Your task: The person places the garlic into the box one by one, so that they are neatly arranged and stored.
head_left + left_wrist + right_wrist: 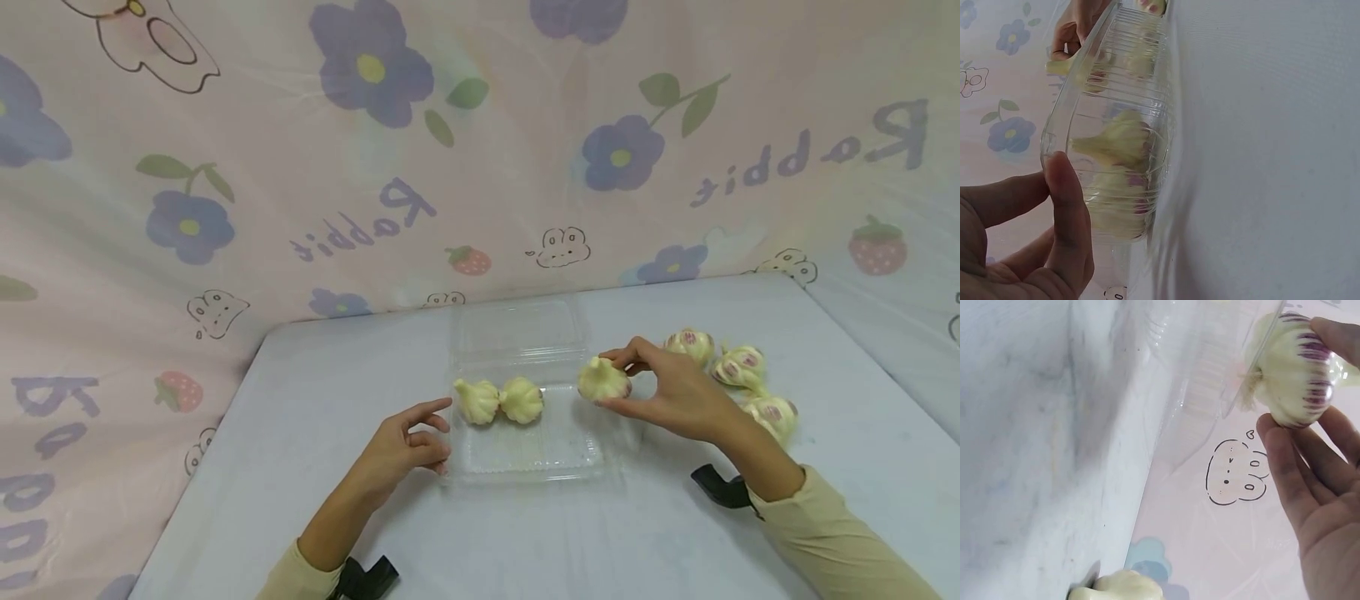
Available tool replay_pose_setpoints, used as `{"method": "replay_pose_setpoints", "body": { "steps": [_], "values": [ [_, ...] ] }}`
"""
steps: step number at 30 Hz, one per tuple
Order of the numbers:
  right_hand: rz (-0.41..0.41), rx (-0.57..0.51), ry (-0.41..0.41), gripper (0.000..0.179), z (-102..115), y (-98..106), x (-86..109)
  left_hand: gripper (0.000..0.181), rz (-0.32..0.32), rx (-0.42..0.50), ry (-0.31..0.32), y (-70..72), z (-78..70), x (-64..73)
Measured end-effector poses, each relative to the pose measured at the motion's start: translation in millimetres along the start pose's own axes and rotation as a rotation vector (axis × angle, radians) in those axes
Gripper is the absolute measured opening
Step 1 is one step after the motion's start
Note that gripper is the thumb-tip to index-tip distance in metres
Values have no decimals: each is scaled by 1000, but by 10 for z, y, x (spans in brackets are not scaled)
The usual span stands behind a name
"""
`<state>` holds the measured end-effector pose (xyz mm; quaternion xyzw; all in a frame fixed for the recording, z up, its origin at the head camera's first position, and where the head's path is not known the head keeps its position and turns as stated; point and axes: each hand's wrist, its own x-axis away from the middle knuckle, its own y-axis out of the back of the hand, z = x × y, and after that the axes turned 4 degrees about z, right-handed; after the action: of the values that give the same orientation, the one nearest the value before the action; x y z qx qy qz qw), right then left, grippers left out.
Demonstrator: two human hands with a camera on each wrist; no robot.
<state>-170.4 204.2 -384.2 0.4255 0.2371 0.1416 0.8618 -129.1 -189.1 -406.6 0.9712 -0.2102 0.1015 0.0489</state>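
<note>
A garlic bulb (603, 380) is held between the thumb and fingers of my right hand (675, 392), raised over the right side of a clear plastic box (525, 479). The right wrist view shows the bulb's purple streaks and roots (1297, 369) beside the clear wall. Two more garlic bulbs (498, 402) sit side by side in the box, toward its left back. My left hand (397, 450) is at the box's left edge, and in the left wrist view its thumb and a finger (1066, 194) pinch the rim.
Several garlic bulbs (738, 367) lie on the white table (360, 358) to the right, partly behind the right forearm. The box's clear lid (517, 329) lies folded back behind it. A printed curtain (495, 183) hangs along the table's back and side.
</note>
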Motion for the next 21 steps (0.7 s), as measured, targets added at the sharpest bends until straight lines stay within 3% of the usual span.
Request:
{"method": "replay_pose_setpoints", "body": {
  "steps": [12,21],
  "values": [
    [26,-84,-7,37,62,-63,-73,71,20,-19,-3,10,14,-1],
    [41,-67,24,48,119,-91,-146,71,26,-22,-10,15,8,1]
  ]
}}
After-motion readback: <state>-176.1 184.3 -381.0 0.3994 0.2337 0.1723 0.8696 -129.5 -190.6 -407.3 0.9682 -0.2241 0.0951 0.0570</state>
